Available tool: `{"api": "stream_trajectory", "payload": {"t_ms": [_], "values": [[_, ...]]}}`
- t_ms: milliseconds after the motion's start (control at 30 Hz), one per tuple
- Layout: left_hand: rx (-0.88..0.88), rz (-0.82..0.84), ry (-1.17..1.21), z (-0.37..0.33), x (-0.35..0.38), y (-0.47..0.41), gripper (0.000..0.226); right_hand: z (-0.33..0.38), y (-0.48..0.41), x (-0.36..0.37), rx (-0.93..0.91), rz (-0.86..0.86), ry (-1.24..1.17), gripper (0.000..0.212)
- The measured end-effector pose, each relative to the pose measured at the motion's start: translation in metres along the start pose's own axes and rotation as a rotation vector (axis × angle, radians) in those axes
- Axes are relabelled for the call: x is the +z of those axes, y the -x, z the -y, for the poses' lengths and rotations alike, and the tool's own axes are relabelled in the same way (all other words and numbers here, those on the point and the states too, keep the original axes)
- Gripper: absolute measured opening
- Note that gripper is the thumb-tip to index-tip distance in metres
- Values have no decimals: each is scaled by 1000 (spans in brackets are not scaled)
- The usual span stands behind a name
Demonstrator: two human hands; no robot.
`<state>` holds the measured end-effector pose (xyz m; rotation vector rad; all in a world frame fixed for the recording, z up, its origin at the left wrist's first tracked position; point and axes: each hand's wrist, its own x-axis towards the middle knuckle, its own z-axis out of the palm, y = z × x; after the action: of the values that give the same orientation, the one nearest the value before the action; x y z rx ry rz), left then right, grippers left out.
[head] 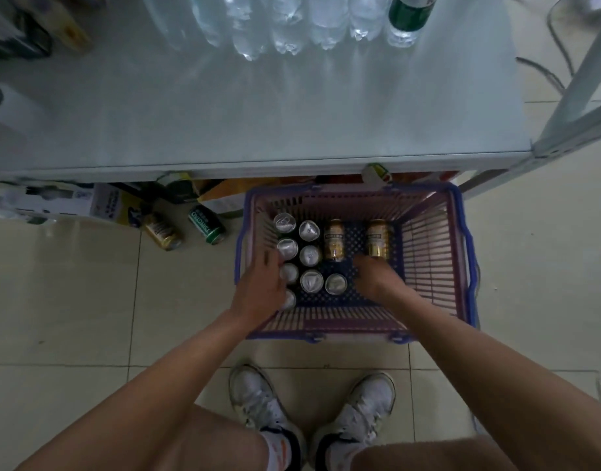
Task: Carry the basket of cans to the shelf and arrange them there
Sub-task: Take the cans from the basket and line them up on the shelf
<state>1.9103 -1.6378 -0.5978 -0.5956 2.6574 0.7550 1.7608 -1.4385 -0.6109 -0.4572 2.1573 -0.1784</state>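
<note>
Both hands reach down into the basket (435, 253), which sits on the tiled floor (71, 300) just in front of the shelf (258, 107). Left hand (258, 287) lies over the upright cans (311, 256) along the basket's left side, its fingers curled down among them; I cannot tell whether it grips one. Right hand (377, 273) reaches toward the near end of a gold can (377, 237) lying on its side, the grip hidden. Another gold can (334, 239) lies left of it. Two more cans, one gold (161, 231) and one green (207, 224), lie on the floor left of the basket. Water bottles (292, 25) stand at the far side of the shelf.
</note>
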Motion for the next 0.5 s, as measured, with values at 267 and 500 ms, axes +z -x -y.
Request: {"api": "stream_trajectory", "payload": {"t_ms": [267, 500], "values": [[23, 229, -627, -2, 33, -94, 60, 55, -103, -1, -515, -252, 138, 62], [123, 289, -480, 13, 70, -130, 31, 76, -172, 12, -798, -237, 369, 68]]}}
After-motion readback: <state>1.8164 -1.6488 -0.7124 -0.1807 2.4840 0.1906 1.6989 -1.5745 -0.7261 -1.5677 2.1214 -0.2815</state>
